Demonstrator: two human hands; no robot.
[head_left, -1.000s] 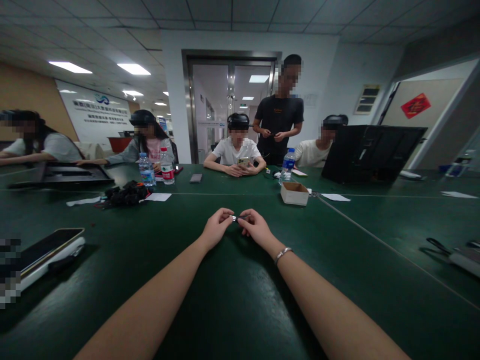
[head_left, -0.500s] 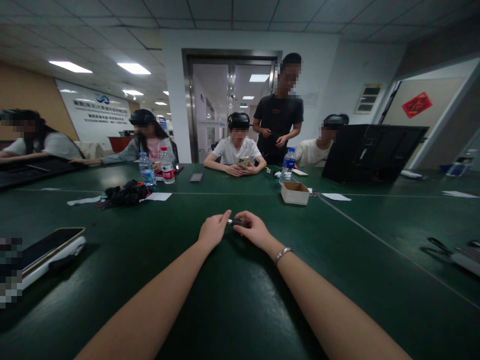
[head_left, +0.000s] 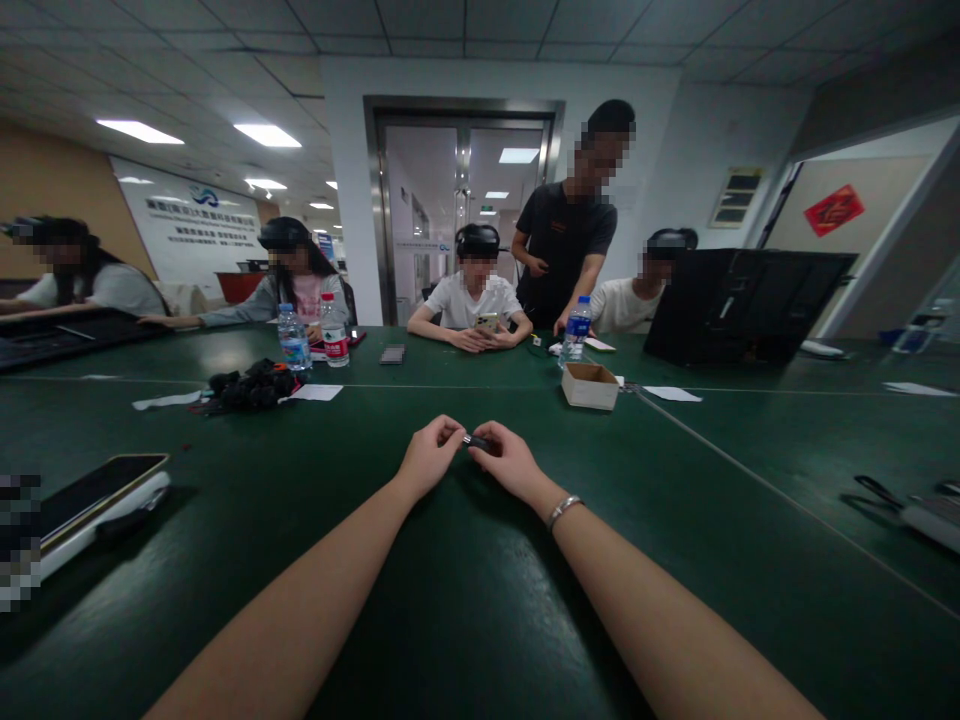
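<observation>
The box (head_left: 586, 394) stands open on the green table (head_left: 480, 610). Nearer than the box and to its left, the stick (head_left: 475, 441), dark with a silver end, lies between both hands. The right hand (head_left: 514, 464) is clamped on its dark part, thumb against fingers; a bracelet (head_left: 562, 512) circles that wrist. The left hand (head_left: 426, 460) has its thumb and fingertips drawn together at the silver end; whether they grip it, I cannot tell. Just behind the box is a blue-capped bottle (head_left: 577, 330), and just right of it a paper (head_left: 673, 395). Well left of the box are the cables (head_left: 259, 386), in a black heap. Beyond the box, a standing person (head_left: 566, 235) leans with one arm lowered toward the table.
</observation>
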